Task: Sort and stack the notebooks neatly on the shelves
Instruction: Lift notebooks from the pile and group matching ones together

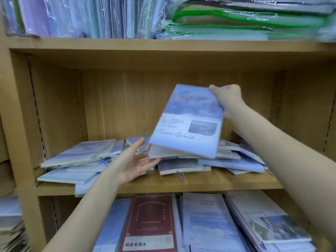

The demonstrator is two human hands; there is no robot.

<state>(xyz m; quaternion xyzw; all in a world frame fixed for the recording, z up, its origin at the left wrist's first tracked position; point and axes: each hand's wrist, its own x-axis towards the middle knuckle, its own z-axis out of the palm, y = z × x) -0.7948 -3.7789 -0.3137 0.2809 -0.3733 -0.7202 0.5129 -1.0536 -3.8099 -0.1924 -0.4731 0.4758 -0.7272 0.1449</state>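
- Right hand (pixel 226 99) grips a blue notebook (pixel 189 122) by its far edge, tilted above the pile (pixel 227 160).
- Left hand (pixel 134 160), fingers spread and holding nothing, lies palm-up beside the pile on the shelf (pixel 200 180).

I see lifted notebook (pixel 189 120): pale blue-lilac cover, mottled blue painting on upper half, white panel below with small blue picture and grey script. Shelf (pixel 163 180): tan wood grain. Loose pile (pixel 227 160) at 6 o'clock of it: same pale blue, purple ribbons. Lower shelf, 7 o'clock: dark red notebook (pixel 151 222), cream label. Top at 1 o'clock: green-trimmed clear pouches (pixel 236 20).
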